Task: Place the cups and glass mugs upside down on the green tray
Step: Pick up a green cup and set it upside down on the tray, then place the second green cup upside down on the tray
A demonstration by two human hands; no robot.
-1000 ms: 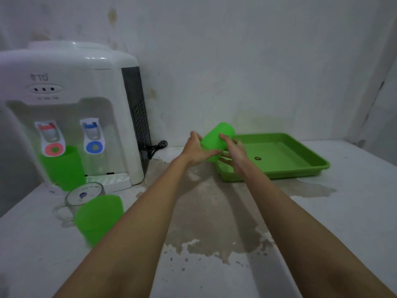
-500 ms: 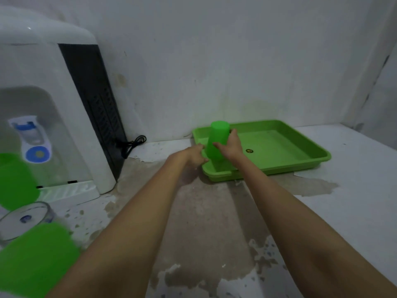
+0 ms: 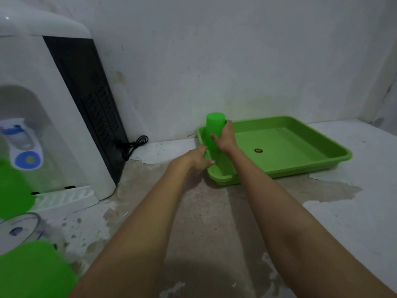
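Observation:
A green plastic cup [image 3: 213,127] stands upside down in the near-left corner of the green tray [image 3: 305,166]. My right hand [image 3: 224,139] is wrapped around the cup's right side. My left hand [image 3: 199,160] rests by the tray's left rim, beside the cup's base, fingers loosely curled and holding nothing. Another green cup [image 3: 32,269] sits at the lower left, a glass mug [image 3: 20,229] stands behind it, and a third green cup [image 3: 12,190] is under the dispenser taps.
A white water dispenser [image 3: 53,117] fills the left side, its black cord [image 3: 133,145] lying by the wall. The worn counter [image 3: 204,222] runs to a wall corner at the right, past the tray.
The cup went from tilted in both hands to upside down in the tray's corner. My left hand came off the cup. The view shifted closer and to the right.

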